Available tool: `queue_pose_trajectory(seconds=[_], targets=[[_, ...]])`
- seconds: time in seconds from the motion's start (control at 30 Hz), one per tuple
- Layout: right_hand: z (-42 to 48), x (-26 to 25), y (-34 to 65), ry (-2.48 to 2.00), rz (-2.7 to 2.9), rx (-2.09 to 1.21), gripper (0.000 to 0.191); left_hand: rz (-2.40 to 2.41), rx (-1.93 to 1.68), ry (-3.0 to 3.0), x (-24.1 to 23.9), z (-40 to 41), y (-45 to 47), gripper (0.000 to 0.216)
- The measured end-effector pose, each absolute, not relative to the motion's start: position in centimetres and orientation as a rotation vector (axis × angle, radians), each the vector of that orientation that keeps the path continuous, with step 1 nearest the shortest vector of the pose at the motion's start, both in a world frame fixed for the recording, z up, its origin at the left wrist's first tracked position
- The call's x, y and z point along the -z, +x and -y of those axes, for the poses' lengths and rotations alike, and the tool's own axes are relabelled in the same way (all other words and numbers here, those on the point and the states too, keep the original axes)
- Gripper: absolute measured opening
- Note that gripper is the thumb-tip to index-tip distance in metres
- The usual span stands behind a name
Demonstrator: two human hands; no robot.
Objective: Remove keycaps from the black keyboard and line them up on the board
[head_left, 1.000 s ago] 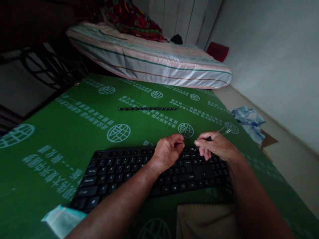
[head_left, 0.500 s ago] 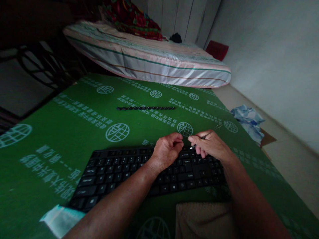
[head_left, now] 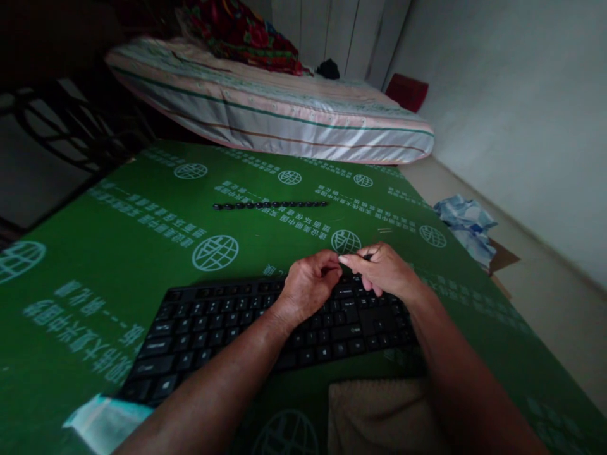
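Observation:
A black keyboard (head_left: 246, 322) lies on a green printed mat (head_left: 142, 240). My left hand (head_left: 308, 287) is curled over the keyboard's top edge, thumb and fingers pinched; what they hold is hidden. My right hand (head_left: 386, 272) is closed on a thin dark tool (head_left: 367, 256), its fingertips touching those of my left hand. Farther back on the mat lies a straight row of small black keycaps (head_left: 270, 205).
A striped mattress (head_left: 284, 114) with a red patterned cloth (head_left: 237, 31) lies beyond the mat. Crumpled blue-white cloth (head_left: 467, 224) sits on the floor at right by the wall. A beige cloth (head_left: 374, 420) and a pale packet (head_left: 99, 420) lie at the near edge.
My right hand has moved left with the tool until its fingertips meet my left hand's. The tool's long thin end no longer sticks out to the right. My left hand has stayed in place.

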State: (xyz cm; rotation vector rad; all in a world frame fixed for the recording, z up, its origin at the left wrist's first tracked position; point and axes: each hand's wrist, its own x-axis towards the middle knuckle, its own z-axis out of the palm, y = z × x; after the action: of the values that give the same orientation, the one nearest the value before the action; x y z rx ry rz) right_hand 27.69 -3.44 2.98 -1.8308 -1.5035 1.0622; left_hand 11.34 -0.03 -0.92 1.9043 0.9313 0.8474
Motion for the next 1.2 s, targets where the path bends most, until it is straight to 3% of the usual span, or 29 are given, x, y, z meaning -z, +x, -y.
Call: queue_pose_trajectory(seconds=[0.5,0.73,0.9,1.2], targets=[[4.0,-2.5,28.4,-1.732,1.303,-1.21,0.032,-0.948,-0.873,1.881,1.3,0.0,11.3,0.012],[4.0,-2.3,28.6,-1.703,1.289,-1.196,0.031,-0.955,-0.795,2.158,0.4,0.6,11.4,0.017],[3.9,-2.3,28.1,-1.751,1.324,-1.136,0.015,-0.984,-0.664,2.44,-0.3,1.1,11.7,0.018],[3.8,-2.3,28.3,-1.722,1.292,-1.169,0.01,-1.114,-0.555,2.501,-1.3,2.0,12.8,0.015]])
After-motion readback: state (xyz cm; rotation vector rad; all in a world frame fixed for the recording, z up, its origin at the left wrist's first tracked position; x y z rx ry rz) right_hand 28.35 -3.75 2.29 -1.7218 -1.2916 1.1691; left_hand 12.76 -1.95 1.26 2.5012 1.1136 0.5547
